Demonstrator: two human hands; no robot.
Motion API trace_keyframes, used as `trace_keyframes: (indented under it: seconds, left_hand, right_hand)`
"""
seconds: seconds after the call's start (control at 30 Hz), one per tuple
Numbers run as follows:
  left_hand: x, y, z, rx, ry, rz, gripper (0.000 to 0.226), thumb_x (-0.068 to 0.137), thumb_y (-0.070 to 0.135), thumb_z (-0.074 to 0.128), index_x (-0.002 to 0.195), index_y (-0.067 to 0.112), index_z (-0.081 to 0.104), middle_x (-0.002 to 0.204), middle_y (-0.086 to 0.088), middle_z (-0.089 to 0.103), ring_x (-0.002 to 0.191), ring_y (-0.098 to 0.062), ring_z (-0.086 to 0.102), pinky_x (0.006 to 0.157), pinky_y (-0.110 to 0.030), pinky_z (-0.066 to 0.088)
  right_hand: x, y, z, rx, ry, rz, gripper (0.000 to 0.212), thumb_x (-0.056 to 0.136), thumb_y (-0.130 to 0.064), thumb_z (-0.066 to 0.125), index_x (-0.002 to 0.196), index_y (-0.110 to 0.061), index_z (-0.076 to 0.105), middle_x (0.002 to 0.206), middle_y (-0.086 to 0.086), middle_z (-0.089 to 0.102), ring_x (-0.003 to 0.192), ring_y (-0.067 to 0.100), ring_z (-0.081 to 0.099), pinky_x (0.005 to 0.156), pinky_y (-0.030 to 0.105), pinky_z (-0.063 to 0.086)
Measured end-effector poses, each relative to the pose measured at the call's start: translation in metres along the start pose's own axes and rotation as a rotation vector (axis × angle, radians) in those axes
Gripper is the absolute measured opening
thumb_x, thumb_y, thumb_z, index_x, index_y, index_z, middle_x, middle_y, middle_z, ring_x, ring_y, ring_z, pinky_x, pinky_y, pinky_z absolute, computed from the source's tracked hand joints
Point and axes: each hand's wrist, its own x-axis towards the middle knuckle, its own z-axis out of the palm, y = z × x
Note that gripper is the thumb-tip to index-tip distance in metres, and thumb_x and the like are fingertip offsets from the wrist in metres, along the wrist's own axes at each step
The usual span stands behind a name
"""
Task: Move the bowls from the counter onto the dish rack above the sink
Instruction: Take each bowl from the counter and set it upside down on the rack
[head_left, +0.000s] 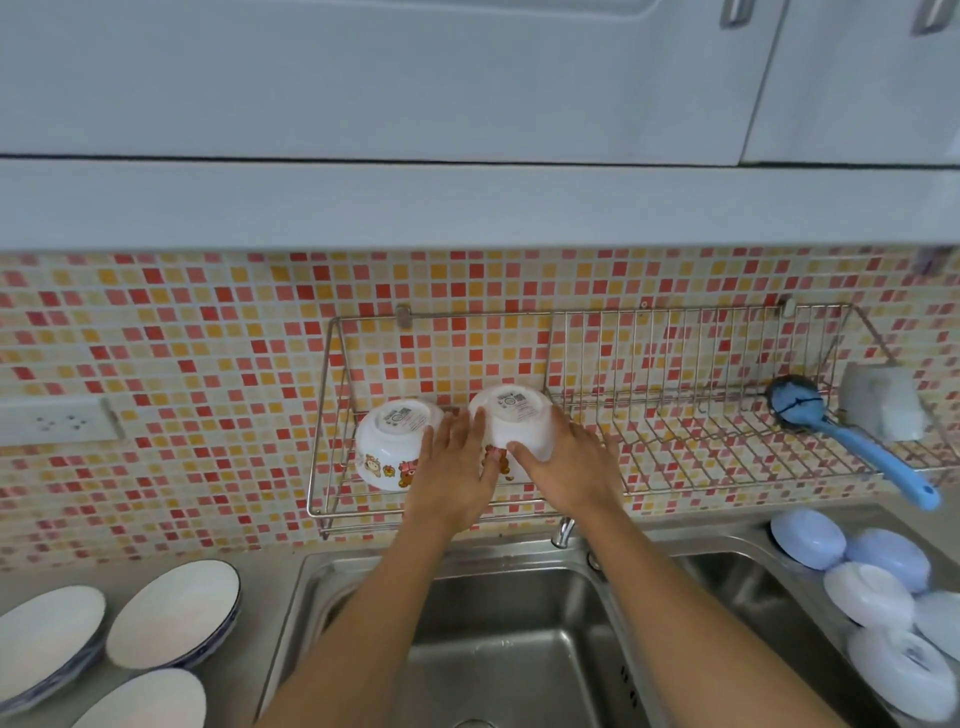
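Note:
A wire dish rack (675, 436) hangs on the tiled wall above the sink (509, 639). Two white bowls with cartoon prints sit upside down in its left section. The left bowl (392, 441) stands free. The right bowl (519, 421) is held between both hands: my left hand (452, 478) presses its left side with fingers spread, and my right hand (563, 462) wraps its right side. Several upside-down blue and white bowls (872, 582) lie on the counter at the right.
White plates (171, 613) with blue rims are stacked on the counter at the left. A blue-handled brush (852, 441) and a grey sponge (880, 408) rest on the rack's right end. The tap (563, 530) sits behind the sink. A wall socket (57, 418) is at left.

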Motion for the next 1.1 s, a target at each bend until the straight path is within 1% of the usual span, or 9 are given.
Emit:
trace_keyframes:
  seconds: [0.13, 0.37, 0.6, 0.7, 0.8, 0.87, 0.93, 1.0, 1.1]
  left_hand:
    - [-0.021, 0.004, -0.002, 0.014, 0.107, -0.022, 0.062, 0.096, 0.053, 0.009, 0.150, 0.023, 0.005, 0.159, -0.001, 0.004, 0.147, -0.018, -0.001, 0.118, -0.037, -0.007]
    - [-0.092, -0.031, -0.012, 0.144, 0.055, -0.083, 0.068, 0.090, 0.061, 0.002, 0.148, 0.027, -0.014, 0.153, 0.004, -0.025, 0.143, -0.016, -0.022, 0.109, -0.036, -0.025]
    - [-0.162, -0.098, -0.052, 0.040, 0.140, -0.289, 0.080, 0.082, 0.070, -0.006, 0.149, 0.027, -0.007, 0.157, 0.006, -0.016, 0.143, -0.014, -0.020, 0.117, -0.038, -0.012]
    - [-0.193, -0.131, -0.065, -0.004, 0.159, -0.389, 0.071, 0.090, 0.062, 0.009, 0.150, 0.025, 0.000, 0.159, 0.003, -0.010, 0.145, -0.017, -0.013, 0.119, -0.041, -0.007]
    - [-0.221, -0.172, -0.066, 0.020, 0.183, -0.476, 0.065, 0.094, 0.055, 0.017, 0.149, 0.021, 0.012, 0.159, -0.007, 0.002, 0.147, -0.024, -0.003, 0.119, -0.045, 0.000]
    - [-0.240, -0.199, -0.061, 0.064, 0.164, -0.541, 0.062, 0.096, 0.050, 0.024, 0.148, 0.017, 0.019, 0.159, -0.012, 0.006, 0.146, -0.028, 0.003, 0.117, -0.049, 0.003]
    - [-0.261, -0.223, -0.053, 0.063, 0.136, -0.617, 0.059, 0.097, 0.043, 0.035, 0.146, 0.013, 0.023, 0.158, -0.016, 0.008, 0.145, -0.033, 0.006, 0.115, -0.051, 0.007]
    - [-0.282, -0.247, -0.047, 0.033, 0.119, -0.674, 0.060, 0.096, 0.039, 0.042, 0.146, 0.010, 0.024, 0.157, -0.018, 0.009, 0.144, -0.037, 0.009, 0.114, -0.050, 0.012]
    - [-0.310, -0.281, -0.035, 0.029, 0.042, -0.725, 0.063, 0.094, 0.037, 0.046, 0.144, 0.005, 0.026, 0.155, -0.021, 0.014, 0.143, -0.039, 0.013, 0.113, -0.050, 0.020]
  right_hand:
    - [-0.003, -0.002, -0.005, 0.032, 0.002, -0.003, 0.079, 0.082, -0.075, 0.042, 0.143, -0.026, 0.033, 0.133, 0.002, 0.061, 0.123, 0.027, 0.055, 0.111, 0.049, 0.031]
    - [-0.008, -0.005, -0.013, 0.057, -0.012, -0.027, 0.076, 0.086, -0.070, 0.043, 0.145, -0.023, 0.034, 0.136, 0.006, 0.059, 0.126, 0.030, 0.053, 0.113, 0.052, 0.026]
    - [-0.043, -0.032, 0.006, 0.222, 0.128, -0.185, 0.070, 0.089, -0.060, 0.046, 0.144, -0.019, 0.037, 0.150, 0.012, 0.043, 0.139, 0.034, 0.037, 0.114, 0.064, 0.022]
    - [-0.079, -0.086, 0.020, 0.334, 0.130, -0.322, 0.062, 0.091, -0.047, 0.057, 0.142, -0.015, 0.044, 0.149, 0.011, 0.044, 0.142, 0.031, 0.033, 0.119, 0.055, 0.004]
    - [-0.128, -0.147, 0.033, 0.478, 0.108, -0.442, 0.051, 0.091, -0.039, 0.060, 0.135, -0.013, 0.053, 0.143, 0.005, 0.051, 0.137, 0.022, 0.039, 0.117, 0.037, 0.016]
    - [-0.162, -0.182, 0.051, 0.597, 0.037, -0.476, 0.044, 0.092, -0.040, 0.054, 0.127, -0.013, 0.060, 0.132, 0.001, 0.058, 0.127, 0.017, 0.047, 0.111, 0.032, 0.031]
    - [-0.196, -0.210, 0.076, 0.654, -0.104, -0.464, 0.041, 0.092, -0.044, 0.049, 0.118, -0.015, 0.063, 0.122, -0.002, 0.060, 0.116, 0.016, 0.052, 0.102, 0.034, 0.043]
    - [-0.220, -0.232, 0.106, 0.671, -0.285, -0.395, 0.036, 0.092, -0.041, 0.053, 0.117, -0.016, 0.061, 0.119, -0.002, 0.059, 0.113, 0.017, 0.054, 0.097, 0.033, 0.044]
    - [-0.241, -0.256, 0.152, 0.613, -0.513, -0.228, 0.047, 0.091, -0.037, 0.061, 0.131, -0.014, 0.052, 0.134, 0.004, 0.053, 0.126, 0.022, 0.048, 0.104, 0.033, 0.037]
